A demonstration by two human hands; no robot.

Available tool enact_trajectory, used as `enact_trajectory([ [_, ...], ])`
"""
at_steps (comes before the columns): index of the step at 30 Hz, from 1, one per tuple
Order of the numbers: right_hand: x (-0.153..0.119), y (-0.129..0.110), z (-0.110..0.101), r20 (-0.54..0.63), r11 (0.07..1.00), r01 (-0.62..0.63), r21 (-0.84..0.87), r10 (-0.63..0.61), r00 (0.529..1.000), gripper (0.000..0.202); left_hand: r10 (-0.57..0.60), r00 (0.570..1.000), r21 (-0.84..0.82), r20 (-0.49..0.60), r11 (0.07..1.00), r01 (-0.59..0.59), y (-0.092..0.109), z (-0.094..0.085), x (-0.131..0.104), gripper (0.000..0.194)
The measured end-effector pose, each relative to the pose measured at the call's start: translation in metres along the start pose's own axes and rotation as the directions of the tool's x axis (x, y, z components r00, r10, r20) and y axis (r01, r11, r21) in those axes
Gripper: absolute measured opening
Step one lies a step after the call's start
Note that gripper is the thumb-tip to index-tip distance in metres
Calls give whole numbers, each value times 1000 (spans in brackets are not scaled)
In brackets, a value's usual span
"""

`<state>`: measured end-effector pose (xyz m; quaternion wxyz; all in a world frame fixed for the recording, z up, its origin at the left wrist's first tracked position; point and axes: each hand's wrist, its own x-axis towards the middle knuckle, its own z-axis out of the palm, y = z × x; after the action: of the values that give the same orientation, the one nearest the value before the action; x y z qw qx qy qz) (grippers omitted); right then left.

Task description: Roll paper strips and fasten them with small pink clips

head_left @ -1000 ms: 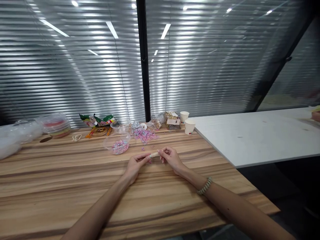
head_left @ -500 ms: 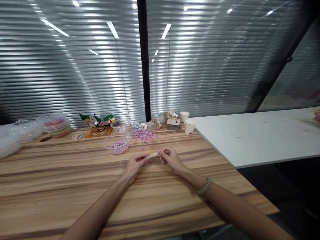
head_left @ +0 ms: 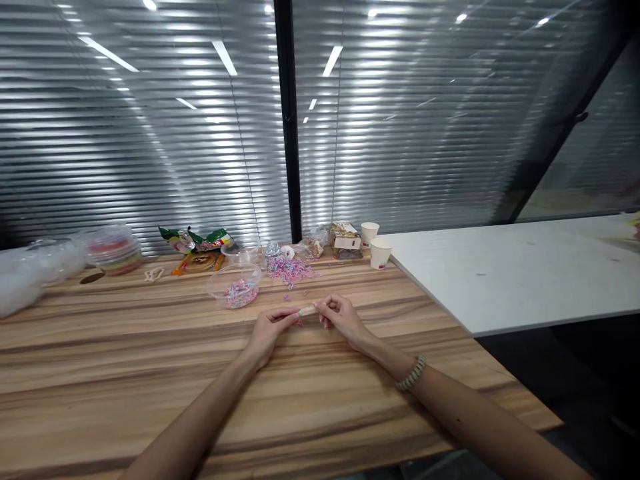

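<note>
A short, pale, stick-like piece [head_left: 307,311] with a greenish left end spans the gap between my hands, just above the wooden table [head_left: 310,400]. My left hand [head_left: 270,330] pinches its left end between thumb and fingers. The right end is pinched by my right hand [head_left: 341,319], whose wrist wears a braided green bracelet [head_left: 411,373]. What kind of thing the piece is, I cannot make out. Beyond my hands stands a clear plastic bowl [head_left: 215,288] with small pink and bluish bits in it. A loose pile of pink-purple bits [head_left: 290,270] lies beside the bowl.
Two paper cups [head_left: 381,253] stand at the back right, near a small box [head_left: 347,243]. Colourful snack packets [head_left: 200,250] and stacked clear tubs [head_left: 114,250] line the back left. Clear plastic bags [head_left: 30,273] lie far left. A white table [head_left: 500,280] adjoins on the right.
Both hands stay almost where they were, with the pale piece still pinched between them. At the far right edge, another person's hand has shifted mostly out of view.
</note>
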<state>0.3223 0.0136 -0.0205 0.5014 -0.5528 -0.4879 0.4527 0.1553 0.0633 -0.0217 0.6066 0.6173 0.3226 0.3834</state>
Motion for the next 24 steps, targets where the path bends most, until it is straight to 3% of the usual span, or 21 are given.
enact_trajectory([
  [24,-1,3,2,4,989,81,-120,-81,997,56,-47,998,-74,-51,996,44,3,3,1,33],
])
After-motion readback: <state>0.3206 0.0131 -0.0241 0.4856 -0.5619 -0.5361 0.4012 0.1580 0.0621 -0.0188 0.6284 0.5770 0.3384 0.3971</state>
